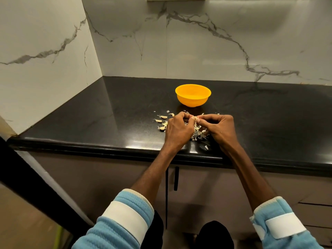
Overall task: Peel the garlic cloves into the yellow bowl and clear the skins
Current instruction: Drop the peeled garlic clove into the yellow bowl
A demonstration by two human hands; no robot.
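Left hand (177, 129) and right hand (220, 128) meet fingertip to fingertip, both pinched on one small pale garlic clove (195, 119) over the loose heap of papery white skins (198, 134) on the glossy black stone table (89, 114); the round yellow plastic bowl (192, 102) stands apart beyond them. Risk, as I judge it: excess nail pressure could shoot the small clove out of my grip into the heap or off the near table edge. Skins are light, so a careless wrist sweep could scatter them toward the bowl or among the loose pale cloves (162, 123) beside my left hand.
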